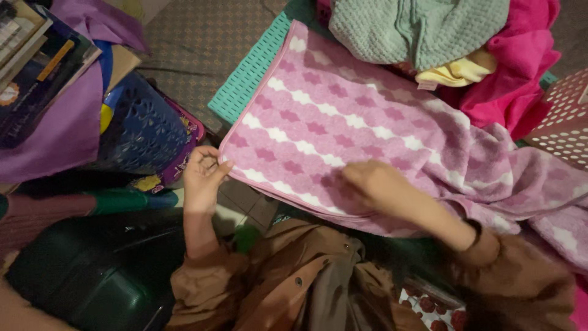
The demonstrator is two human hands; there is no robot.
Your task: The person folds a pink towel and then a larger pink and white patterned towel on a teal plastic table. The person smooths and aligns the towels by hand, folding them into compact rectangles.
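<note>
Setting: cluttered, dim room seen from above; a patterned carpet (202, 43) shows between piles of cloth and baskets, tiled floor (245, 202) at the near edge.
Nearest: brown sleeves and jacket front of the person at work fill the bottom of the view, beside a dark green rounded container (98, 276).
Left hand: left hand (202, 178) closed in a pinch on the near-left corner of the pink-and-white towel (343, 116), fingers curled over the hem.
Right hand: right hand (373, 184) lies palm down on the towel's near edge, fingers pressed into the cloth; whether it grips a fold or only flattens it cannot be told.
Towel: left part spread flat and smooth over a teal slatted crate (245, 79); right part bunched and rumpled, trailing off toward the right edge.
Progress: judged from the lie of the cloth, one end is squared and straightened, no fold is made yet, and the crumpled right end is left to smooth.
Left side: blue plastic basket (141, 129), purple cloth (61, 135), stacked books (30, 55).
Farther: grey-green knitted cloth (416, 27), yellow cloth (456, 72) and magenta cloth (520, 67) heaped beyond the towel; pale perforated basket (566, 119) at far right.
</note>
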